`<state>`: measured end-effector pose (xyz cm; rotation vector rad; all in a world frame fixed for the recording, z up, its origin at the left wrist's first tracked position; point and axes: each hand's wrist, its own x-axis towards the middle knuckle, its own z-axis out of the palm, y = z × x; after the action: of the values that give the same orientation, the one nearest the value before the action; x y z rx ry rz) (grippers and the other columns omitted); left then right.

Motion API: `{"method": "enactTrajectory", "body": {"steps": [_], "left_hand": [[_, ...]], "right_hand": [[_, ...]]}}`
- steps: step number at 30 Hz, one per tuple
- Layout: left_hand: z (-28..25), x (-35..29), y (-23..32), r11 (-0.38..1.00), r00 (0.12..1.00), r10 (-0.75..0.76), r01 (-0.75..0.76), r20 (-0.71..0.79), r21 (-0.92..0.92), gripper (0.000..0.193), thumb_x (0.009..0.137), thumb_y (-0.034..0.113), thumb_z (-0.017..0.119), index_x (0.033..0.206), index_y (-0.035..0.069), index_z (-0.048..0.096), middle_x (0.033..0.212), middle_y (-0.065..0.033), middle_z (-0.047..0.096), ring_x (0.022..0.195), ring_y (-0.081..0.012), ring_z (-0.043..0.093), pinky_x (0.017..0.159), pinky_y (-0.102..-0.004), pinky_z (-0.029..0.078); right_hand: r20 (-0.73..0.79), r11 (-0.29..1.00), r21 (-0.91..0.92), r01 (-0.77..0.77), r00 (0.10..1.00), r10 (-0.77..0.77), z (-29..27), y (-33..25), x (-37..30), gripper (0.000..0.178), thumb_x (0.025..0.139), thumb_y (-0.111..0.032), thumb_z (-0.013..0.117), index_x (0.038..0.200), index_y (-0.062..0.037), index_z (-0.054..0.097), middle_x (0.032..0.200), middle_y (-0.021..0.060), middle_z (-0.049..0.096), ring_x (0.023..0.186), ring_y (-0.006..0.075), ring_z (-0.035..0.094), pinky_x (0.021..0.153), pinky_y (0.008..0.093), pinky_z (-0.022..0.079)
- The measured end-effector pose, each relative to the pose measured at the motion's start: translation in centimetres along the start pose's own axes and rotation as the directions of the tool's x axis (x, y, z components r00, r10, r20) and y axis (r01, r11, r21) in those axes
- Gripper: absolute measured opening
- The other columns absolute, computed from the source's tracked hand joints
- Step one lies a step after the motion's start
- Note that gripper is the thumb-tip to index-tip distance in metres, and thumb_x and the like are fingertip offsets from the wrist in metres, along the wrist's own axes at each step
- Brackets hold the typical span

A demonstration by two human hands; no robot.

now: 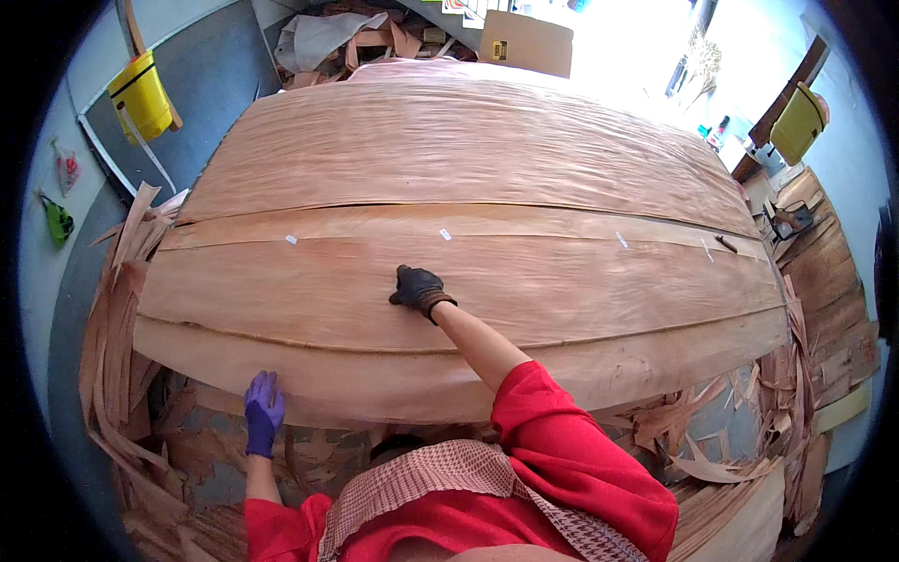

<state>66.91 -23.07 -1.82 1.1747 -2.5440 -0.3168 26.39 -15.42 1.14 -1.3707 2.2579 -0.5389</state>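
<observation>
A wide stack of reddish-brown wood veneer sheets (449, 281) spreads in front of me. My right hand (419, 288), in a black glove with a brown cuff, rests on the middle of the top sheet with its fingers bunched. Whether anything is inside them is hidden. At the near left edge of the stack lies my left hand (264, 412) in a purple glove, fingers stretched out. Short white tape pieces (446, 235) sit along a seam beyond my right hand. A small dark tool (726, 244) lies at the right end of that seam.
Veneer scraps (117, 328) hang at the left side, and more litter the floor (225, 478) below. A cardboard box (526, 44) stands behind the stack. Yellow containers (140, 96) hang at both sides. Veneer sheets (829, 300) lean along the right wall.
</observation>
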Motion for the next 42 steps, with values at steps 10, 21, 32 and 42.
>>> {"method": "enactTrajectory", "body": {"steps": [10,21,32,42], "left_hand": [[-0.9,-1.3,-6.1,0.939,0.996,-0.021,-0.009,-0.086,-0.343,0.030,0.076,0.006,0.052,0.106,-0.001,0.055,0.110,-0.0187,0.053,0.103,-0.0302,0.050,0.090,-0.0353,0.038],[-10.1,2.9,-16.8,0.902,0.962,0.165,-0.236,-0.217,-0.362,0.027,0.074,0.003,0.054,0.101,-0.001,0.057,0.104,-0.0189,0.055,0.098,-0.0317,0.053,0.085,-0.0360,0.042],[-12.5,3.8,-23.3,0.912,0.957,0.108,-0.203,-0.269,-0.356,0.027,0.075,0.004,0.055,0.102,0.001,0.056,0.102,-0.0183,0.057,0.095,-0.0317,0.054,0.083,-0.0355,0.043],[-23.0,20.1,-15.1,0.857,0.816,0.327,-0.468,-0.476,-0.215,0.026,0.078,0.007,0.056,0.103,0.002,0.057,0.102,-0.0152,0.058,0.094,-0.0255,0.056,0.081,-0.0318,0.044]], "right_hand": [[-0.012,0.982,-0.173,-0.071,0.997,0.070,0.4,1.7,1.2,0.049,0.061,-0.037,0.068,0.097,-0.0065,0.052,0.097,0.0182,0.058,0.091,0.0341,0.055,0.077,0.0426,0.044],[-0.258,0.887,-0.312,-0.340,0.929,0.265,2.0,-0.8,-1.0,0.034,0.060,-0.027,0.063,0.085,-0.0057,0.055,0.081,0.0162,0.061,0.080,0.0321,0.057,0.069,0.0395,0.046],[-0.489,0.997,-0.015,0.078,0.869,-0.075,1.7,-17.1,3.9,0.022,0.076,-0.024,0.058,0.085,-0.0032,0.060,0.084,0.0151,0.061,0.082,0.0295,0.058,0.072,0.0349,0.045],[-0.784,0.688,0.221,0.691,0.545,-0.296,-1.6,-38.8,18.4,0.037,0.077,-0.026,0.061,0.105,-0.0022,0.055,0.101,0.0159,0.059,0.093,0.0223,0.058,0.079,0.0301,0.045]]}}
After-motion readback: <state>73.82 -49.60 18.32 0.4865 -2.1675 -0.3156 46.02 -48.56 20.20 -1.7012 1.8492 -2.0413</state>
